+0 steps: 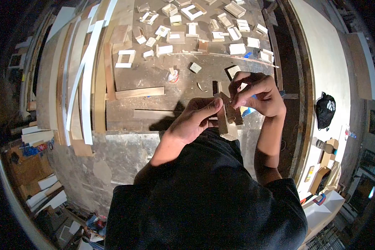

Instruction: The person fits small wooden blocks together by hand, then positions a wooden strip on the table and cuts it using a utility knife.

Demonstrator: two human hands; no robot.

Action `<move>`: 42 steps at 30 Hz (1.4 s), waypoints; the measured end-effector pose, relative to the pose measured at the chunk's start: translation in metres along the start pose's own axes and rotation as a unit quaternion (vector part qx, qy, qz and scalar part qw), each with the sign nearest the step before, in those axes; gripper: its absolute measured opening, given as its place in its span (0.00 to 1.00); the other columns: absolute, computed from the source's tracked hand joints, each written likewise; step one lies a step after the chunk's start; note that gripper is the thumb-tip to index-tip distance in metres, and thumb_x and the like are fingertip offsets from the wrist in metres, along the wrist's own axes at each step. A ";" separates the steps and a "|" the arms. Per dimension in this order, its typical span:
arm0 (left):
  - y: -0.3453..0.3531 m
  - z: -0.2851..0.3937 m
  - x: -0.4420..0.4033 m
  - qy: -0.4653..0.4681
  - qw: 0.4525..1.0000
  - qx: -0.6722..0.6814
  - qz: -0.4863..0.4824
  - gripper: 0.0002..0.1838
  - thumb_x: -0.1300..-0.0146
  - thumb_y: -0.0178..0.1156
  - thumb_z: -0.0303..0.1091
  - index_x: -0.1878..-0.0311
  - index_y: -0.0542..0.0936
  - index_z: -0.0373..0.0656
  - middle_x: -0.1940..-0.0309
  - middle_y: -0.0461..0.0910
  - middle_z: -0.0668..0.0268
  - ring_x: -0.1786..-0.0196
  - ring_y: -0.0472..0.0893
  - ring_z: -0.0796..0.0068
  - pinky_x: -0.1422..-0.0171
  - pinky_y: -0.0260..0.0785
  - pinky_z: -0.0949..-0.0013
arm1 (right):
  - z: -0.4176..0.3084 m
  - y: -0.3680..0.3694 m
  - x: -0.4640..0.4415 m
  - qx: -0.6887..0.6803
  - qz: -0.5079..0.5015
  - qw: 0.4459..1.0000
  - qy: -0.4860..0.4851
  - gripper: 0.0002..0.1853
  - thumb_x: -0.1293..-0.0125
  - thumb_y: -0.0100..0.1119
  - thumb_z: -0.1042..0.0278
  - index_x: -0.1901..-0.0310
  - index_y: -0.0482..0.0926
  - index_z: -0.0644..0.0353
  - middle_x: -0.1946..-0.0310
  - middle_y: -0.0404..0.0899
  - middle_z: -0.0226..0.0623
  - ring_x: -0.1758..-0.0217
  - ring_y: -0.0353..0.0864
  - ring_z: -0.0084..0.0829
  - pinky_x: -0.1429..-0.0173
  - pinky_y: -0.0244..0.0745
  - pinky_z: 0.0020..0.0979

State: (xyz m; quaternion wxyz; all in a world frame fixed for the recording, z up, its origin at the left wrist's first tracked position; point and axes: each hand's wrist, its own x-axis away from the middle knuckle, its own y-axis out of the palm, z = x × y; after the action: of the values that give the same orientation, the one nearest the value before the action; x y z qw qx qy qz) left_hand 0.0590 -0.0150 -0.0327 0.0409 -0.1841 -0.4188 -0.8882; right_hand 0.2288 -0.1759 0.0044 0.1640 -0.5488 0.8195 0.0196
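Close to my body, over the front of the worktable [154, 77], a small wooden piece [228, 125] with pale and dark brown parts stands between my hands. My left hand [193, 121] grips it from the left, thumb pressed on its upper part. At its right side is my right hand [258, 96], thumb and forefinger pinched at the piece's dark edge; whatever lies between these fingertips is too small to make out. Just behind my right hand lies a small block [233, 71]. Part of a blue and yellow packet [248, 111] shows under that hand.
Many small wooden frames and boxes [191, 12] cover the back of the table. Long boards and white strips [87, 79] lie at the left. A thin stick [221, 54] crosses the middle. A black pouch [325, 110] rests on the pale panel [321, 54] at the right.
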 end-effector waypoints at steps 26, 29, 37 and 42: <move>0.016 0.010 -0.004 0.212 0.960 -0.121 0.141 0.26 0.41 0.71 0.28 0.40 0.75 0.35 0.52 0.81 0.63 0.51 0.81 0.76 0.45 0.75 0.71 | 0.001 0.011 0.013 -0.003 0.136 0.990 0.033 0.18 0.57 0.82 0.69 0.64 0.87 0.66 0.65 0.84 0.40 0.54 0.82 0.34 0.45 0.72 0.34; 0.017 0.009 -0.005 0.246 0.953 -0.116 0.135 0.24 0.41 0.71 0.24 0.42 0.75 0.35 0.49 0.79 0.63 0.48 0.80 0.75 0.42 0.76 0.70 | -0.007 0.021 0.011 0.031 0.161 0.986 0.033 0.22 0.55 0.83 0.59 0.68 0.85 0.69 0.69 0.83 0.41 0.62 0.80 0.35 0.54 0.72 0.33; 0.017 0.008 -0.003 0.263 0.952 -0.107 0.117 0.25 0.42 0.71 0.20 0.42 0.73 0.34 0.48 0.79 0.61 0.44 0.80 0.72 0.38 0.76 0.65 | -0.007 0.029 0.009 0.047 0.188 0.981 0.021 0.10 0.54 0.77 0.81 0.70 0.84 0.65 0.70 0.84 0.39 0.65 0.81 0.29 0.56 0.73 0.29; 0.016 0.008 -0.001 0.256 0.955 -0.107 0.106 0.26 0.43 0.72 0.20 0.42 0.73 0.33 0.47 0.79 0.60 0.44 0.80 0.71 0.37 0.76 0.64 | -0.004 0.031 0.014 -0.029 0.221 0.975 0.018 0.10 0.51 0.74 0.84 0.69 0.81 0.65 0.70 0.83 0.37 0.64 0.81 0.27 0.55 0.73 0.28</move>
State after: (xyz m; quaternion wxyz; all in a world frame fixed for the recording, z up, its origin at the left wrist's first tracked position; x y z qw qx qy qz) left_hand 0.0661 -0.0195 -0.0172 0.2204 0.0025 -0.2746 -0.9359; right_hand 0.1946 -0.1764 -0.0007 0.1248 -0.3589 0.9224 0.0691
